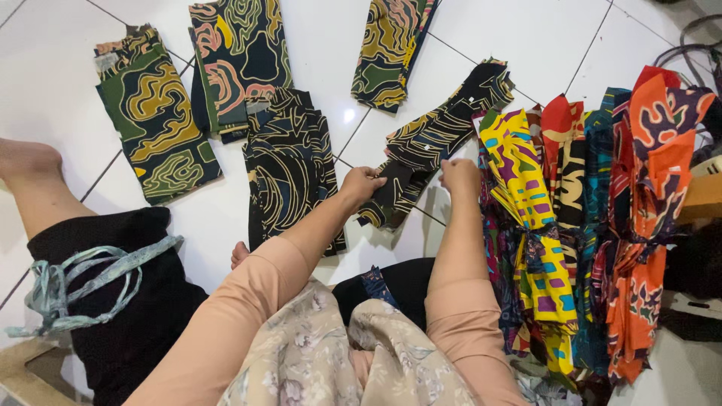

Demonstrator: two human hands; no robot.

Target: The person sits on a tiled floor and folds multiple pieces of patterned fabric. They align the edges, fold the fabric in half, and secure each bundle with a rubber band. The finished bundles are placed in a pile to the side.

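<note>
Left hand: the left hand [361, 183] sits at centre frame, fingers curled tight round the lower end of a black-and-gold patterned fabric strip [432, 143].
Right hand: the right hand [459, 174] is just beside it, a little right of centre, fingers pinched shut on the same strip further along.
Held strip: it runs on a slant from the two hands up toward the upper right of the frame, its far end lying on the white tiled floor [45, 68], its near end lifted and hanging between the hands.
Sleeves: peach sleeves [248, 301] come up from the bottom edge, over a pale floral garment [338, 353] at bottom centre.
Just left of the hands: a black folded stack with thin curved lines [289, 169] lies flat on the tiles.
Upper left: a green-and-yellow folded piece [154, 113], and next to it a dark piece with pink and green swirls [237, 60].
Top centre: another dark piece with yellow swirls [391, 49].
Right side: a row of bright tied bundles, the yellow one [526, 218] nearest the right hand, the orange one [650, 218] toward the right edge.
Lower left: a pale blue-green cord [83, 286] lies over black cloth [128, 301].
</note>
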